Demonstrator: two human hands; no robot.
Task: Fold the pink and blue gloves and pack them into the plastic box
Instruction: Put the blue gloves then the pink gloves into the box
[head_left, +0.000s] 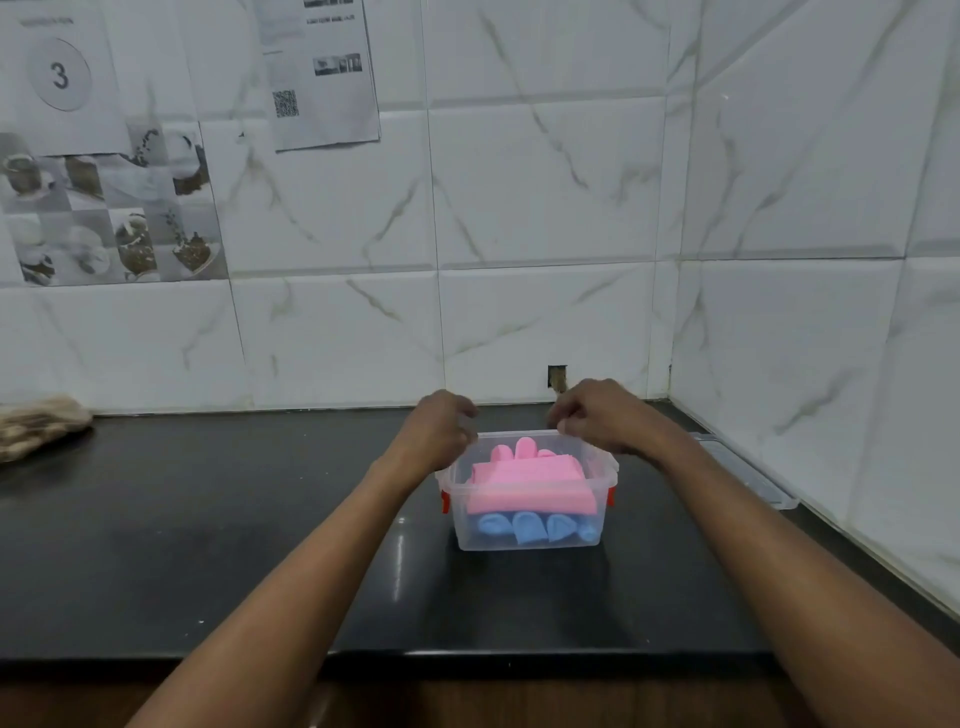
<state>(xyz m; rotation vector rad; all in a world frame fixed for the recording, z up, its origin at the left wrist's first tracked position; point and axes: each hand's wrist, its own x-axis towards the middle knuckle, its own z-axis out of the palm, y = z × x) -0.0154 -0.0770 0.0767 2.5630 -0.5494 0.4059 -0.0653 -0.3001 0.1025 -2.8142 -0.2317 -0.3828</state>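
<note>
Sat on black table (208, 545), towards right, near tiled back wall (545, 234). Looked nearly done: pink & blue gloves both folded & already inside plastic box (527, 543). Left to do, prob. only closing up; clear lid (748, 470) lay apart at far right along side wall, red side latches not engaged.

Box ran long axis left-right, open top up. Pink glove (524, 480) lay on top, folded flat, long edge left-right, fingertips pointed to far side. Blue glove (530, 527) underneath, fingertips pressed at near wall, pointed near.

Left hand (439, 428) curled at far-left rim corner, right hand (602, 415) curled at far-right rim; fingers bent, half shut. Seemed to touch or pinch rim, but couldn't tell if actually gripped. No glove in either.
</note>
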